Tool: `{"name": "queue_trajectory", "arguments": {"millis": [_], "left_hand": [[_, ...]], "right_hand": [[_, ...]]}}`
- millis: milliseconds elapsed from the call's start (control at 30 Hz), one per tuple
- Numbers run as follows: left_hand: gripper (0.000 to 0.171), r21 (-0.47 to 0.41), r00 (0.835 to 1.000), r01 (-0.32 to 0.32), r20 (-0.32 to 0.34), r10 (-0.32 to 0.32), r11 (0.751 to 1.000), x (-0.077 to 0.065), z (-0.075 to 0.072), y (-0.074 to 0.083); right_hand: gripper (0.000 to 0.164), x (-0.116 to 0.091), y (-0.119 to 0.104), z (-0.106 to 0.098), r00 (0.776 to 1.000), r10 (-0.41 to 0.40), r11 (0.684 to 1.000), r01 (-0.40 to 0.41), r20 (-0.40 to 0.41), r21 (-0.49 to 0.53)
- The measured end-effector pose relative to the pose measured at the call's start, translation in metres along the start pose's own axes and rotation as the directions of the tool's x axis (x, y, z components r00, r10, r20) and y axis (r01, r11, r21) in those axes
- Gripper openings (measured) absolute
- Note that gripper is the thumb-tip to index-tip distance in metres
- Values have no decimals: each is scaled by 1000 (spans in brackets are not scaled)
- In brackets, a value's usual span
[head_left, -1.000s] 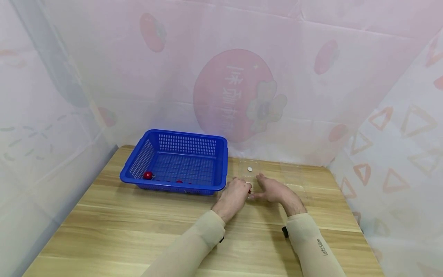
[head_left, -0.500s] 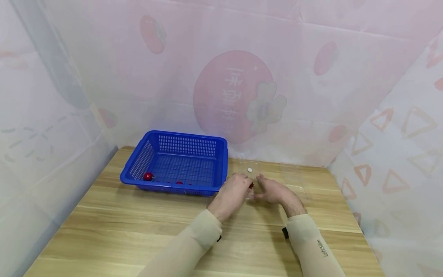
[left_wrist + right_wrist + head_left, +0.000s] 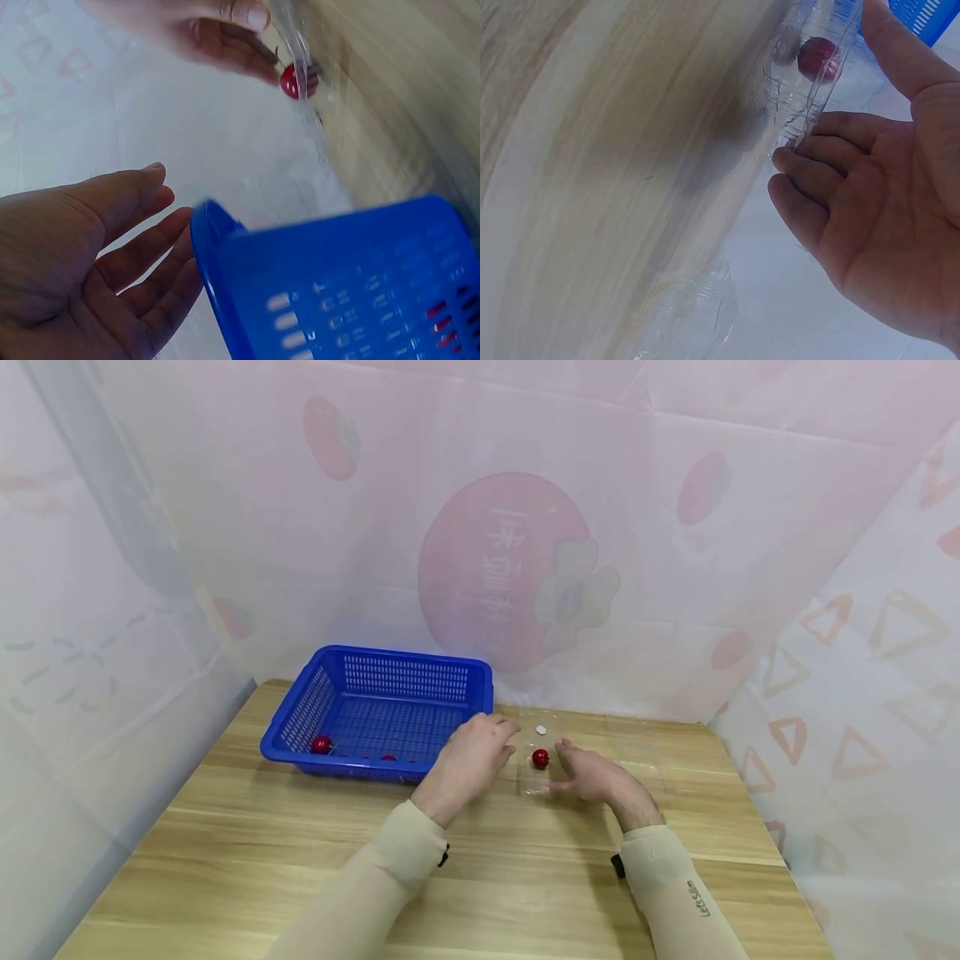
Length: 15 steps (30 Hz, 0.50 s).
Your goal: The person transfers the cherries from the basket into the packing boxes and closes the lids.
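Observation:
My left hand is over the right end of the blue basket, its fingers loosely spread and holding nothing. In the left wrist view its fingertips appear beside the basket's rim, but I cannot tell if they touch. One cherry, red with a thin stem, sits in the front part of a clear plastic box. At the box's right edge rests my right hand, fingers and thumb apart. The right wrist view has its fingertips against the box wall.
Another cherry lies in the basket's front left corner, with more red partly hidden along its front wall. A white round spot shows in the box's back part. A second clear plastic piece lies farther right on the wooden table.
My left hand has let go of the cherry, leaving it in the clear box, and has moved left to the basket. The right hand has stayed at the box.

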<state>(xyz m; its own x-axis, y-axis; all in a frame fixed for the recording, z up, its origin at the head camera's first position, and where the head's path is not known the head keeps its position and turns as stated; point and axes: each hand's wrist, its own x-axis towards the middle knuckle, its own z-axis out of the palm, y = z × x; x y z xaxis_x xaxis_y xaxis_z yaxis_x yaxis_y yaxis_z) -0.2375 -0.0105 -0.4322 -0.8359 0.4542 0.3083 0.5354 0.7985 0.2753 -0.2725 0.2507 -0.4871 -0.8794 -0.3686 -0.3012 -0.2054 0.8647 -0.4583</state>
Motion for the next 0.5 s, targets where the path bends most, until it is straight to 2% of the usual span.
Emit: {"name": "queue_trajectory", "arguments": {"millis": [300, 500], "left_hand": [[34, -99, 995, 101, 21, -99, 990, -6, -21, -37], [37, -186, 983, 179, 81, -167, 966, -11, -38, -64]], "right_hand": [[101, 1, 2, 0, 1000, -5, 1000, 5, 9, -15], [102, 1, 1, 0, 1000, -4, 1000, 4, 7, -17]]}}
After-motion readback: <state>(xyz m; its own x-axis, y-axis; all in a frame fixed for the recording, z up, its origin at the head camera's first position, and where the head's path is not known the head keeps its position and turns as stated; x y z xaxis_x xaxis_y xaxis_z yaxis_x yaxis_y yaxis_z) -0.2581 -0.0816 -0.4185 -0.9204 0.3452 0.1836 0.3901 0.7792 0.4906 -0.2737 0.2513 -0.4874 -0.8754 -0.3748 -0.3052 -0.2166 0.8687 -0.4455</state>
